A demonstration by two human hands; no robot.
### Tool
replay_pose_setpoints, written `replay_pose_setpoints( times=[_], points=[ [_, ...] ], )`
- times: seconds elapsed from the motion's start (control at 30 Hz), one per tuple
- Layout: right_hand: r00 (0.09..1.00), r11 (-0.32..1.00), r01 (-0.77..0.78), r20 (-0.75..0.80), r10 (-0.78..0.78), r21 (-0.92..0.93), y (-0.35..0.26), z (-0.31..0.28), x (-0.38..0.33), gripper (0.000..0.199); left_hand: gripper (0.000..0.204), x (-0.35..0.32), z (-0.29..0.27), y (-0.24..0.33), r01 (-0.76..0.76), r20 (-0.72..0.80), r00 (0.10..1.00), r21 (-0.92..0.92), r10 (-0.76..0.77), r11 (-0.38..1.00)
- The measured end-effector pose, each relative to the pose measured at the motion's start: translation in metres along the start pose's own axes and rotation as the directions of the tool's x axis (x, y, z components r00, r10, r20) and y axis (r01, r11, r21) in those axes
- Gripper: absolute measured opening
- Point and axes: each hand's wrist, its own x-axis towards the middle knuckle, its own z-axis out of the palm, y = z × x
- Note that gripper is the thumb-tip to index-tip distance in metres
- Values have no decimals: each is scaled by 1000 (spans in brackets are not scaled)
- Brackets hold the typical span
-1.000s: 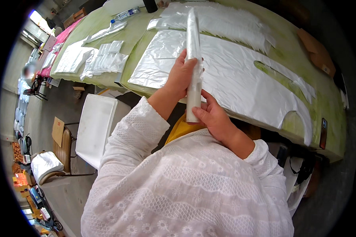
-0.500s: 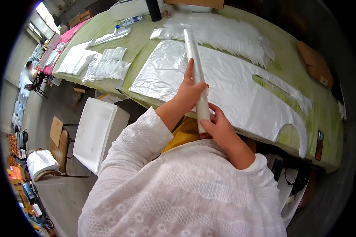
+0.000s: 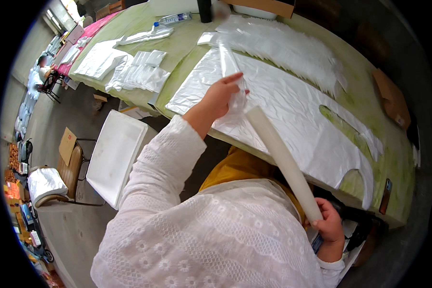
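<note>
My left hand [image 3: 225, 96] is closed on a crumpled clear plastic bag [image 3: 229, 62] over the near half of the table. My right hand [image 3: 329, 222], lower down at my right side, grips the bottom end of a long whitish tube-shaped roll [image 3: 285, 163]. That roll slants up and left, and its top end is apart from the bag. Beneath both lies a stack of thin white plastic sheets [image 3: 283, 120] with cut-out openings at its right end. Behind the stack is a long fanned row of clear plastic bags [image 3: 283, 48].
Flat folded white packets [image 3: 141, 72] lie at the table's left, near a clear bottle [image 3: 175, 19]. A dark cylinder [image 3: 204, 10] stands at the back. A phone [image 3: 385, 197] rests by the right edge. A white foam box [image 3: 115, 158] and chair [image 3: 69, 168] stand left.
The roll has come out of the clear bag. My right hand has carried it down and to the right, while my left hand keeps the bag over the table.
</note>
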Motion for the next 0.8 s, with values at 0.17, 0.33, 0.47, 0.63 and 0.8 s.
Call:
replay_pose_setpoints(
  times=[0.17, 0.33, 0.47, 0.63, 0.8],
  points=[
    [950, 905, 270, -64, -306, -328, -34, 23, 56, 58, 53, -59, 26, -21, 198, -1, 979, 240, -203, 950],
    [834, 491, 324, -1, -551, -809, -62, 53, 129, 50, 47, -72, 17, -34, 148, 93, 969, 520, -228, 841],
    [760, 276, 282, 39, -648, -919, -58, 45, 153, 45, 37, -98, 9, -32, 194, 53, 954, 643, -295, 741],
    [724, 299, 210, -58, -688, -931, -62, 14, 166, 43, 23, -129, -7, -46, 346, 81, 890, 520, -449, 781],
    [646, 95, 42, -46, -762, -995, -73, -1, 178, 51, 20, -144, -13, -67, 360, 93, 892, 443, -442, 821]
  ],
)
